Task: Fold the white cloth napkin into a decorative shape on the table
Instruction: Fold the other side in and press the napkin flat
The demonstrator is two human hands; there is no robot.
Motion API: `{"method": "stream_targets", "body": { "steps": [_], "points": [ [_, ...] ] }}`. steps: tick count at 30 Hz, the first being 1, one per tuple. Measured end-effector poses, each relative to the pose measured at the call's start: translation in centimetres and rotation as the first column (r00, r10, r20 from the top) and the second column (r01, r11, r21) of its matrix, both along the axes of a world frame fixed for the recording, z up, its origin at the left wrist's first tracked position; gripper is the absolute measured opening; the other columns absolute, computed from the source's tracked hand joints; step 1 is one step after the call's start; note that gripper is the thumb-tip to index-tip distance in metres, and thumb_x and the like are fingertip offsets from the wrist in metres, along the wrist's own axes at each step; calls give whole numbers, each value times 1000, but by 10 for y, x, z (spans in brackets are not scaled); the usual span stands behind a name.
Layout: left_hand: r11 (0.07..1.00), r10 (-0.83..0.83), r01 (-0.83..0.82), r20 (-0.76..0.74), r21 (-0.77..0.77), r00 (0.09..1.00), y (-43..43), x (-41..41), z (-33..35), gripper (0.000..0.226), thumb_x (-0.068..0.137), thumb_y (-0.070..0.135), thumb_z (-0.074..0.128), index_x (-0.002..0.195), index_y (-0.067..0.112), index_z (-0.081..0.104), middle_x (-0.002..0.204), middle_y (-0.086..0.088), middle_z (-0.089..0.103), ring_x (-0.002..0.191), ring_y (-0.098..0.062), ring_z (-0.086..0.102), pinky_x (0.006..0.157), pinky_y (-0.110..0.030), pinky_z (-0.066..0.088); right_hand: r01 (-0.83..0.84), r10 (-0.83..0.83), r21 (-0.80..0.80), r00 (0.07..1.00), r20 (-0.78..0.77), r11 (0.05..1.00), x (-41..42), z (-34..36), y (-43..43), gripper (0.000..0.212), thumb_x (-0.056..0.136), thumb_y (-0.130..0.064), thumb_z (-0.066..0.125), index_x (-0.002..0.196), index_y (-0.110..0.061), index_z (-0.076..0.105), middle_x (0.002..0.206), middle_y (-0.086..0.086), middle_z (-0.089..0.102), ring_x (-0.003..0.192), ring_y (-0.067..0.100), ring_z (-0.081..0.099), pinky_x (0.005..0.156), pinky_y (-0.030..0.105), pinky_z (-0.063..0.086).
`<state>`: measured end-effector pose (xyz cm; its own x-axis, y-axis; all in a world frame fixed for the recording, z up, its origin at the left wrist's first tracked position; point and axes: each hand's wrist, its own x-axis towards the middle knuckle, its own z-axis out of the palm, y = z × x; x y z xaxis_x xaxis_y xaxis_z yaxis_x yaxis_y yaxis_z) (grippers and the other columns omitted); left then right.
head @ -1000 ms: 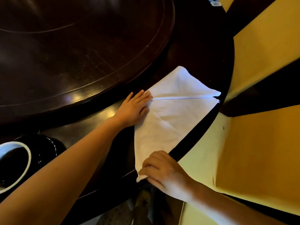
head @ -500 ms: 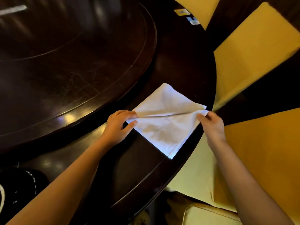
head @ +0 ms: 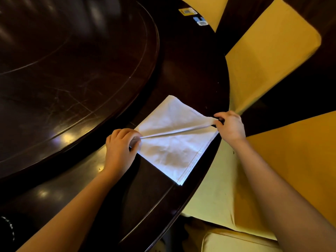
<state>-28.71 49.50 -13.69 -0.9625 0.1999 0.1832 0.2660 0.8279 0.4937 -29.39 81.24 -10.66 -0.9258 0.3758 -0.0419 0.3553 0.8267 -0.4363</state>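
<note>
The white cloth napkin [head: 172, 142] lies on the dark wooden table [head: 163, 200] near its right edge, folded into a diamond shape with a raised crease running across its middle. My left hand [head: 120, 148] pinches the left end of that crease. At the right end, my right hand [head: 230, 125] pinches the corner by the table edge. The crease is pulled taut between both hands. The napkin's near corner points towards the table rim.
A large raised round turntable [head: 72, 70] fills the table's left and far side. Yellow-covered chairs [head: 269, 57] stand to the right beyond the rim. Small cards [head: 187, 11] lie at the far edge. A dark dish [head: 7, 231] shows at the lower left.
My right hand left the napkin's near corner and took hold of the right corner. My left hand went from pressing flat to pinching the left end. The crease is now lifted and taut.
</note>
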Motion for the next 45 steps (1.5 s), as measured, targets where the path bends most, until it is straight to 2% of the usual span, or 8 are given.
{"method": "stream_targets", "body": {
  "steps": [5,15,21,25,29,33,43,45],
  "points": [
    [997,10,-15,-64,-71,998,1,-4,2,15,88,16,57,95,19,70,99,-1,69,97,-24,54,86,-39,38,10,-5,-75,998,61,997,-7,7,1,15,87,-21,60,96,-9,64,100,10,61,92,25,56,79,38,49],
    [949,-148,113,-99,-293,984,-8,-11,3,13,85,16,61,94,16,70,97,-2,70,93,-26,59,82,-40,47,152,-74,-506,982,173,849,9,28,8,18,88,-11,58,100,1,63,72,0,55,66,11,50,53,10,44],
    [915,-168,127,-77,-384,983,-9,-12,4,11,85,16,61,93,12,67,95,-6,68,92,-27,58,81,-38,47,176,-106,-384,975,197,906,11,13,5,17,85,-12,62,99,-4,64,80,-1,58,93,21,56,77,29,39],
    [943,-119,84,-90,-321,989,-9,-7,13,21,90,25,51,101,12,64,108,-8,66,105,-29,56,93,-41,43,214,-167,-277,969,183,937,7,19,-2,32,87,-16,53,119,-10,56,117,10,58,117,28,51,94,33,40],
    [959,-172,176,38,-224,984,19,-6,12,60,91,46,21,140,13,33,149,-5,28,140,-25,23,115,-44,14,-194,155,-171,964,-216,966,-2,31,-80,42,94,-18,41,131,0,45,140,21,45,131,32,39,110,33,24],
    [949,-134,145,57,-281,989,31,2,-13,63,90,39,11,140,7,29,150,-12,29,140,-26,18,113,-45,11,-567,566,79,824,32,820,8,-15,-149,58,95,-38,9,146,-10,16,157,10,13,145,24,8,117,38,4],
    [943,-118,148,116,-298,986,28,1,-15,68,84,43,-8,145,16,2,153,3,-6,139,-11,-11,116,-35,-4,-375,344,362,927,148,854,25,-38,-75,75,82,-57,-19,147,-22,-2,158,-6,-1,145,13,-3,116,33,-9],
    [940,-121,153,123,-303,985,28,1,-15,68,83,44,-10,144,17,-1,151,5,-11,139,-10,-13,115,-34,-6,-318,274,342,946,172,884,22,-37,-61,67,89,-54,-7,148,-21,-1,158,-4,0,145,14,-2,117,37,-6]
  ]
}}
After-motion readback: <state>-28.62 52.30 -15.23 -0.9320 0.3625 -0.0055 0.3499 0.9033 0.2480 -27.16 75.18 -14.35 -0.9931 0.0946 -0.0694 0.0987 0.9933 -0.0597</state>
